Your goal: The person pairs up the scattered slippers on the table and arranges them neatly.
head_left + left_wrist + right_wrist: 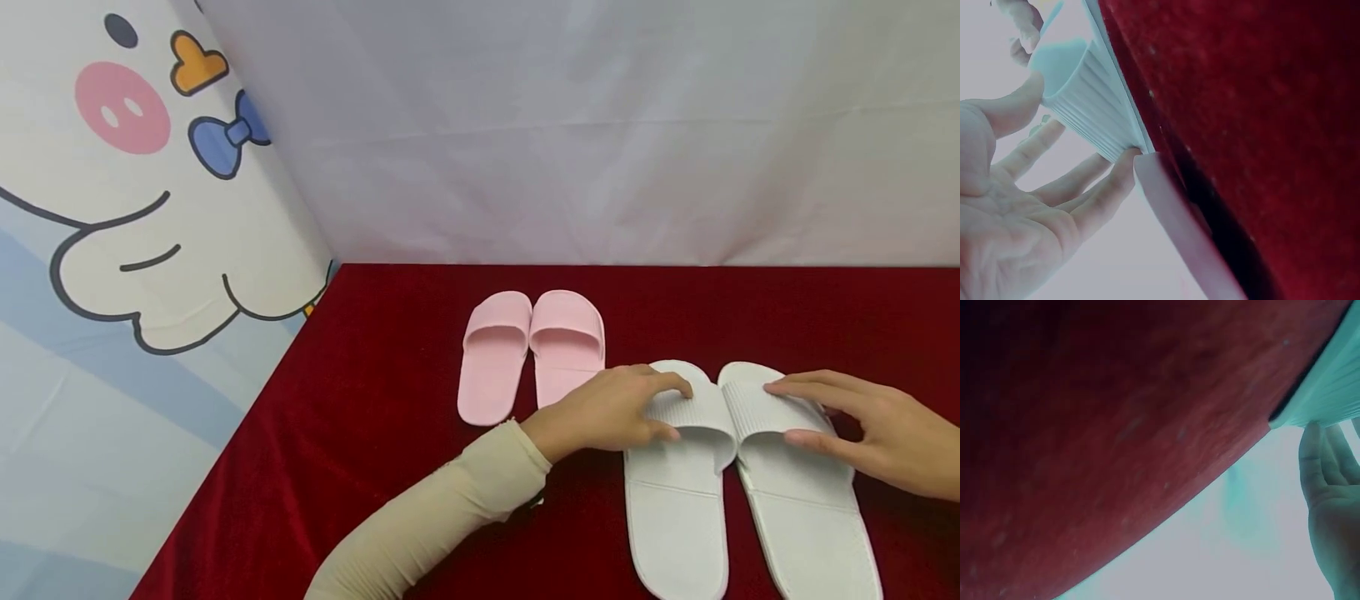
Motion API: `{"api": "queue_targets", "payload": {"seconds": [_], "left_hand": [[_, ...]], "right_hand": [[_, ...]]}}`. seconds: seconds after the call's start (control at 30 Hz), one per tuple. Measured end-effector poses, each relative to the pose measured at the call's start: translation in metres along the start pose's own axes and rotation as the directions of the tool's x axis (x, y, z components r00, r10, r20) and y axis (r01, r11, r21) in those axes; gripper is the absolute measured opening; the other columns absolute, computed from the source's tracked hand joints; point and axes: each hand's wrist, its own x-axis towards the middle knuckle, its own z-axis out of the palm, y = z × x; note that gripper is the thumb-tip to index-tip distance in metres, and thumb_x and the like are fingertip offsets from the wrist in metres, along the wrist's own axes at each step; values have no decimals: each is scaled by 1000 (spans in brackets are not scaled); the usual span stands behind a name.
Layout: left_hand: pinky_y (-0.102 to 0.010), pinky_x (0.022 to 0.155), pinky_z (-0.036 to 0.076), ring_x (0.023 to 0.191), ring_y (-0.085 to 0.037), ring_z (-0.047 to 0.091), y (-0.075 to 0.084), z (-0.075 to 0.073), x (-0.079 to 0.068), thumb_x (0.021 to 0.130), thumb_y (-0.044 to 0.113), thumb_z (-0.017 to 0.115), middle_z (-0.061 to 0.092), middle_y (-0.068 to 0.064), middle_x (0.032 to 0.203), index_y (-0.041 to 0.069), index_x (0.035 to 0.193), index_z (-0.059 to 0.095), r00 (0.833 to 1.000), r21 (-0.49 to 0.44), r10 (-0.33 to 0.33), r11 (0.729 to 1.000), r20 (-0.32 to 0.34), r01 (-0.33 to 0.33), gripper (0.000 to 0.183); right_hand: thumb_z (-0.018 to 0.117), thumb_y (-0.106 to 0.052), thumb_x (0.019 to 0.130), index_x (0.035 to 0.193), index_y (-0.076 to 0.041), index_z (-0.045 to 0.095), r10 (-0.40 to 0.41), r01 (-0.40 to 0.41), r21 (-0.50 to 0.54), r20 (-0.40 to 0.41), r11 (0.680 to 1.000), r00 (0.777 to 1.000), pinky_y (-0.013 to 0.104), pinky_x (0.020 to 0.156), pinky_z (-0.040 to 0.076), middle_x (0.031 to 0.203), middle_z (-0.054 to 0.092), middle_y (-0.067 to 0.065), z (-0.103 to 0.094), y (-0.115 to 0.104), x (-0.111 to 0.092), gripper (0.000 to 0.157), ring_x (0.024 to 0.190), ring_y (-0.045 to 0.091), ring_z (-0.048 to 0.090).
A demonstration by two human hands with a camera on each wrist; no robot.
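Note:
A pair of white slippers stands side by side, toes away from me, with ribbed straps. My left hand (618,408) lies at the outer side of the left white slipper (675,533), fingertips on its strap and thumb near the strap's rear edge. In the left wrist view its fingers (1100,194) are spread and loosely bent beside the ribbed strap (1094,103). From the right, my right hand (885,429) reaches over the strap of the right white slipper (810,533), thumb and fingers apart. The right wrist view shows nearly straight fingers (1313,453) touching the slipper's side.
A pair of smaller pink slippers (491,367) sits behind and left of the white pair, partly covered by my left hand. Dark red cloth (360,400) covers the table. A white curtain (562,150) hangs behind, and a cartoon-printed cloth (97,333) hangs at left.

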Motion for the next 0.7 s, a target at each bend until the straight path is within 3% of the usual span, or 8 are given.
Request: {"api": "queue_targets", "payload": {"seconds": [0.17,0.47,0.7], "left_hand": [[-20,97,47,122,-4,57,-5,-2,3,88,36,75,64,9,130,29,130,62,1000,-2,-6,1000,-12,6,44],[-21,98,45,122,-7,57,-16,-7,15,88,35,74,66,7,127,28,129,63,999,-17,-24,1000,-27,23,43],[-23,93,47,118,-10,59,-24,-11,27,89,34,74,67,5,126,27,130,63,999,-23,-40,999,-29,39,43]], "right_hand": [[90,-25,70,130,-34,64,6,-6,-34,24,999,1000,-2,88,27,123,61,-12,1,-1,6,65,112,-26,36],[87,-26,74,129,-30,66,10,-9,-53,27,999,1000,3,75,33,125,64,-6,0,1,20,59,103,-21,40],[84,-29,79,129,-27,66,25,-22,-80,42,997,999,6,75,33,126,66,1,0,8,35,54,96,-11,44]]}}
